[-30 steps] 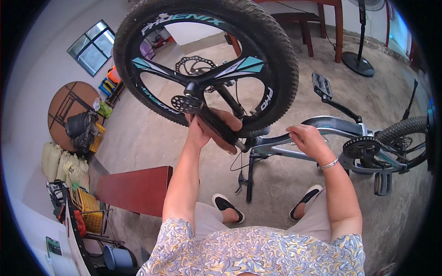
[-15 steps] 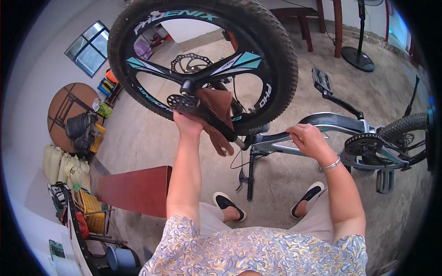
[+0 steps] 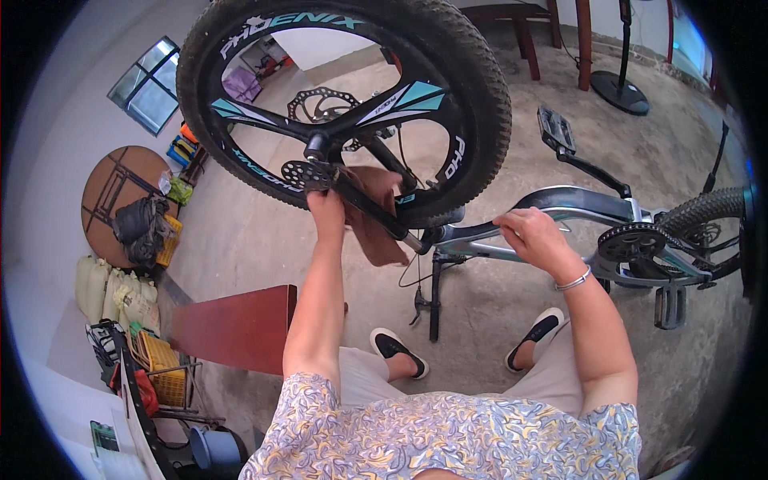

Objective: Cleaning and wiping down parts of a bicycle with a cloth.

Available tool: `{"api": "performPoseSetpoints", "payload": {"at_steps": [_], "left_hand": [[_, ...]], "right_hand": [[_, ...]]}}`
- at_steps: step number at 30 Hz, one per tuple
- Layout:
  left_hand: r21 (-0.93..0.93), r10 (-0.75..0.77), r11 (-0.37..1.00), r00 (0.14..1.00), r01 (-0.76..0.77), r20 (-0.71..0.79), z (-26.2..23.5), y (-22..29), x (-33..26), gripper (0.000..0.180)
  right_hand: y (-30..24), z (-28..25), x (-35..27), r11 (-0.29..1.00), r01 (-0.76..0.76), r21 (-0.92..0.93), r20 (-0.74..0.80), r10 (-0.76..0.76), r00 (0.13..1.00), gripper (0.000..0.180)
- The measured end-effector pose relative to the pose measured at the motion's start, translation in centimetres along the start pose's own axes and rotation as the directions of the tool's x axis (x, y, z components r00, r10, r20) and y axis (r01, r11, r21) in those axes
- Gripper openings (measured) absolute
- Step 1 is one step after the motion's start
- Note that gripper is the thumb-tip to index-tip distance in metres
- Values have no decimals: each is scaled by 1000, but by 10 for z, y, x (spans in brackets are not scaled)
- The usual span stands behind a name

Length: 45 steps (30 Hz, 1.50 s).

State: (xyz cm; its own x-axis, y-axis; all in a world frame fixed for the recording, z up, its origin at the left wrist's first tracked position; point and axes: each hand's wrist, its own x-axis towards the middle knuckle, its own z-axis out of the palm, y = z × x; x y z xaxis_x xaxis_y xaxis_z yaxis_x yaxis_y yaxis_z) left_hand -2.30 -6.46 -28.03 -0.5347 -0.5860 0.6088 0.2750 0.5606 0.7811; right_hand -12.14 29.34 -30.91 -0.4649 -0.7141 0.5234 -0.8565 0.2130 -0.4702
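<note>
A silver, black and teal bicycle lies upside down or on its side; which, I cannot tell. Its front wheel (image 3: 492,96), with three dark spokes and a knobby tyre, rises in front of me. My left hand (image 3: 326,212) is closed on a brown cloth (image 3: 382,240) at the black fork leg (image 3: 364,204), just below its perforated end plate; its fingers are partly hidden behind the leg. The cloth hangs behind the leg and spreads to both sides. My right hand (image 3: 540,238) is curled over the bicycle frame (image 3: 480,232) near the head tube, fingers bent together.
To the right are the pedal (image 3: 556,130), chainring (image 3: 632,244) and rear wheel (image 3: 712,216). A handlebar grip (image 3: 434,316) points towards my feet. A red bench (image 3: 236,328) stands left, near a folded round table (image 3: 108,188) and sacks (image 3: 96,288). A stand base (image 3: 620,94) sits at the far right.
My left hand has shifted slightly up and left along the fork leg. The cloth hangs wider below it. The whole view has shifted a little; my right hand stays at the frame.
</note>
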Motion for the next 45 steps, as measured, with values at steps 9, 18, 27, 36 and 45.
{"api": "performPoseSetpoints", "payload": {"at_steps": [9, 18, 27, 36, 45], "left_hand": [[728, 108, 682, 994, -64, -13, -3, -41, 50, 31], [628, 343, 720, 938, -295, 47, 7, -92, 42, 34], [795, 245, 572, 967, -204, 72, -19, -113, -13, 42], [705, 225, 593, 921, -389, 319, -62, -75, 4, 38], [-574, -285, 760, 950, 305, 128, -43, 30, 91, 27]], "right_hand": [[-8, 0, 5, 999, -6, -51, 21, 7, 1000, 12], [-4, 13, 13, 987, 14, -158, 147, 10, 989, 15], [-6, 9, 15, 992, 40, -118, 126, -25, 992, 16], [-9, 4, 3, 999, -11, -53, 69, 14, 998, 15], [-6, -4, -6, 994, -94, -51, 75, 98, 992, 15]]}}
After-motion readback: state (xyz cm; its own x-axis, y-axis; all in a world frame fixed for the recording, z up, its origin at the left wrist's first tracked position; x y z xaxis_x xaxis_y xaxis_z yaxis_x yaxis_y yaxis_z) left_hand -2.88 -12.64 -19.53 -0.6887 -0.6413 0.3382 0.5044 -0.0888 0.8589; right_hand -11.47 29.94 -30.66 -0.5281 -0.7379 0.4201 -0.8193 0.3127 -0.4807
